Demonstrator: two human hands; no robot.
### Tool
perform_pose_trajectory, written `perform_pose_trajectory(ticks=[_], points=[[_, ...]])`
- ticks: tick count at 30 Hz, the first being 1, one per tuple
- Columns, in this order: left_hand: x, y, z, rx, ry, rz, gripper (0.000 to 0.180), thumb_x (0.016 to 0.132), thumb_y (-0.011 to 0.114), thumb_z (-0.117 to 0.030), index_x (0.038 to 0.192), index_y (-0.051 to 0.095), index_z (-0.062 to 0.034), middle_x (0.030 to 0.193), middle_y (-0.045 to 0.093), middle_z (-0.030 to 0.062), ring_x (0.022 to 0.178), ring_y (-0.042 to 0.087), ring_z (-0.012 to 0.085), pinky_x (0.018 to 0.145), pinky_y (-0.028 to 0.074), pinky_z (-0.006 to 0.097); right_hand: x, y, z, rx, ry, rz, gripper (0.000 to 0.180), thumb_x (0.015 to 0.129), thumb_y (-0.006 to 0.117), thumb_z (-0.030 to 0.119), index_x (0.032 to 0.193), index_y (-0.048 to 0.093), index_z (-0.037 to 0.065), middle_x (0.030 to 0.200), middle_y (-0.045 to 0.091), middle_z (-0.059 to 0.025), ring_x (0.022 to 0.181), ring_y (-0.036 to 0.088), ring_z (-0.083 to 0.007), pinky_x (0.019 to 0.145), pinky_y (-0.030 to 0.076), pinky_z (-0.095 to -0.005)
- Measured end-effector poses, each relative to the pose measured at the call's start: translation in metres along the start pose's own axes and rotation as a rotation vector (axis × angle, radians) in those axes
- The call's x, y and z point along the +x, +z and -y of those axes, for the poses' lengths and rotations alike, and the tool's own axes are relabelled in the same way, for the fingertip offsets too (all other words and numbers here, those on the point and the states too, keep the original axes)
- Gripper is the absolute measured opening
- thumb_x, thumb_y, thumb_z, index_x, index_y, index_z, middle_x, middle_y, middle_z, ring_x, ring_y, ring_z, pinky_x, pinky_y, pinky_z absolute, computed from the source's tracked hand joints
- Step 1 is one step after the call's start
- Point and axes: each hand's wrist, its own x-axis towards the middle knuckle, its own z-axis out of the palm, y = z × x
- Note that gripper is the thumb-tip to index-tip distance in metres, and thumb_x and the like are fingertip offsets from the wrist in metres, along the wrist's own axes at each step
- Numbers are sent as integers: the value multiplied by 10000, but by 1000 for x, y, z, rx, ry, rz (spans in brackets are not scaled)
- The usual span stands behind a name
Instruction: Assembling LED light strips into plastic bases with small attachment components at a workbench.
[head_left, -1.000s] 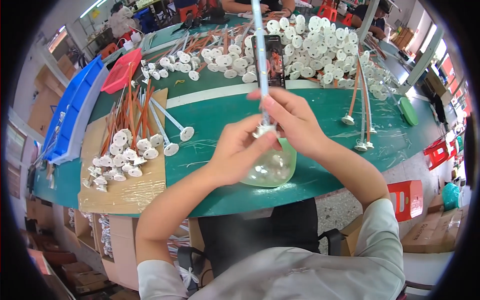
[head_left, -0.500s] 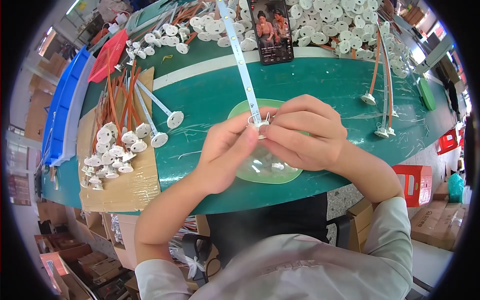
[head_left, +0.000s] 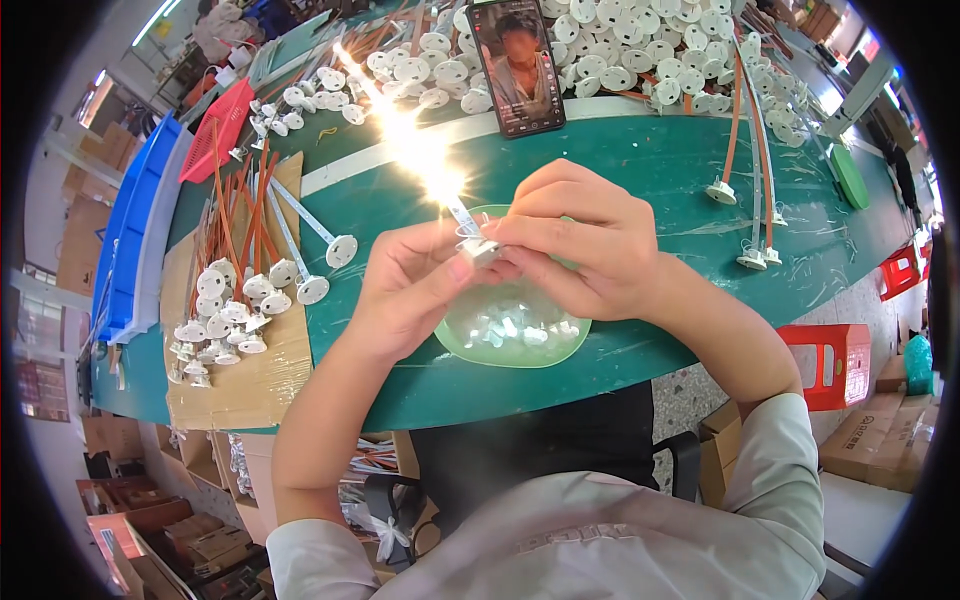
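Note:
My left hand [head_left: 415,285] and my right hand [head_left: 580,235] meet over a pale green dish [head_left: 455,340] of small white parts. Together they pinch the end of a long thin tube lamp [head_left: 415,150], which glows brightly and runs up and to the left away from me. A small white cap [head_left: 480,250] sits at the tube's near end, between the fingertips of both hands.
A cardboard sheet [head_left: 235,385] at the left carries several finished tubes with round white bases [head_left: 225,300]. A phone [head_left: 517,62] leans upright at the back, amid a heap of white discs [head_left: 620,45]. Blue [head_left: 125,230] and red trays [head_left: 215,125] stand far left; more tubes [head_left: 745,150] lie right.
The tube was unlit before and now glows brightly. My hands have stayed together over the green dish while my view dropped closer to them.

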Motion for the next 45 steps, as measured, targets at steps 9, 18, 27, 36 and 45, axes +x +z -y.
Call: perform_pose_trajectory(ticks=[9,18,27,36,45], points=[[-2,-3,1,97,62,-17,431,890,703,-61,1276,568,73,1222,643,161,1127,631,239,1018,488,415,1,0,9,-11,-8,15,262,686,779,-18,938,714,8,813,647,-80,707,612,-241,600,505,-317],[5,-3,8,506,209,-352,377,851,743,-59,1190,612,40,1182,657,130,1091,635,228,965,485,356,-12,-11,-4,-219,383,565,158,728,772,118,842,697,39,791,681,-88,751,647,-254,655,541,-360],[1,1,28,726,131,-318,337,815,797,-151,1101,684,-12,1031,698,85,998,641,146,919,468,298,-11,-11,-2,-258,360,656,367,741,759,255,1008,676,17,933,676,-114,892,631,-299,777,538,-396],[0,7,26,771,104,-308,312,822,791,-211,1062,700,-33,1011,698,89,959,672,189,918,470,315,-6,-17,-5,25,539,919,294,748,766,194,948,680,-3,876,654,-153,792,647,-315,739,533,-396],[2,10,19,664,194,-384,361,851,767,-161,1139,646,19,1093,691,97,987,642,149,939,464,315,3,-21,-5,249,757,728,144,761,759,66,847,698,-33,701,659,-108,648,669,-183,589,511,-301]])
